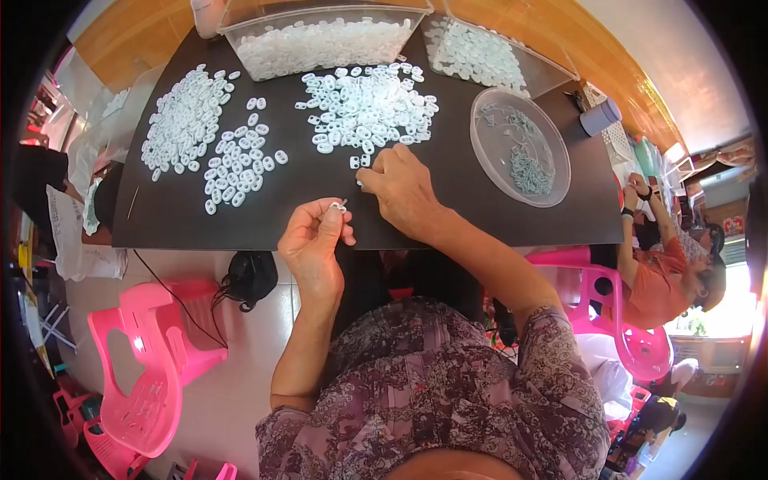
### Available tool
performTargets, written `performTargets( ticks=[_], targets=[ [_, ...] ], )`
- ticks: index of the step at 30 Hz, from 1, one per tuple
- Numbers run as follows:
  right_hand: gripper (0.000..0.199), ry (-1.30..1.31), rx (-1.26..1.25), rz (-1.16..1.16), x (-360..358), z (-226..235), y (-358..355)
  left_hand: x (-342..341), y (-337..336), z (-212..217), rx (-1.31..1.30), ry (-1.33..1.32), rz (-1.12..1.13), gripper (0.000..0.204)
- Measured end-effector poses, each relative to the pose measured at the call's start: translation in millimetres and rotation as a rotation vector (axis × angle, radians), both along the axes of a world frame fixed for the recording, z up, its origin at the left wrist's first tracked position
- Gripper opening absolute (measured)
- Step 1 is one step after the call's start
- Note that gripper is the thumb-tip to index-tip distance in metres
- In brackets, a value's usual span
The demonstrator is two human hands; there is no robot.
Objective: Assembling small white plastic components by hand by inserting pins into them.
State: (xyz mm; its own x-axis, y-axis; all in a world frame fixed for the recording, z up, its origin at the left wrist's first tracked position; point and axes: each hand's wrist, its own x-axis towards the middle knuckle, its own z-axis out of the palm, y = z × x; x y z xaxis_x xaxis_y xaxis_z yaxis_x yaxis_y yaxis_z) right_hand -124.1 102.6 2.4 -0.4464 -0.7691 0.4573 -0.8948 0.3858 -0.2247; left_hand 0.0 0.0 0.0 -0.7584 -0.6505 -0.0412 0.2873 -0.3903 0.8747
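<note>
One small white plastic piece [339, 207] being pinched in left hand [314, 240] at black table [448, 220] edge | right hand [404, 188] pressing fingertips on table, grip unclear | three loose piles lying beyond | round dish [520, 146] sitting right.

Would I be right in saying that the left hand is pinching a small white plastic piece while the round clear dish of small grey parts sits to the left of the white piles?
Not quite: the head view shows the round clear dish of small grey parts on the right side of the black table, right of the white piles. The rest holds: the left hand does pinch a small white plastic piece.
</note>
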Motion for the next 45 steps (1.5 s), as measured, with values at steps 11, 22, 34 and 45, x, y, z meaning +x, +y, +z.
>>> performTargets(
  ticks=[11, 22, 34, 45],
  targets=[
    [0.015, -1.142, -0.412, -0.039, 14, 23, 34, -3, 17, 6, 0.035, 0.019, -0.085, 0.015],
    [0.014, -1.251, -0.589, -0.048, 21, 22, 52, -6, 39, 7, -0.055, -0.012, -0.148, 0.016],
    [0.013, -1.157, -0.629, -0.021, 28, 20, 50, -4, 43, 8, -0.093, -0.042, -0.133, 0.013],
    [0.011, -1.125, -0.62, -0.019, 38, 18, 45, -6, 45, -2, -0.071, 0.079, -0.132, 0.022]
  ],
)
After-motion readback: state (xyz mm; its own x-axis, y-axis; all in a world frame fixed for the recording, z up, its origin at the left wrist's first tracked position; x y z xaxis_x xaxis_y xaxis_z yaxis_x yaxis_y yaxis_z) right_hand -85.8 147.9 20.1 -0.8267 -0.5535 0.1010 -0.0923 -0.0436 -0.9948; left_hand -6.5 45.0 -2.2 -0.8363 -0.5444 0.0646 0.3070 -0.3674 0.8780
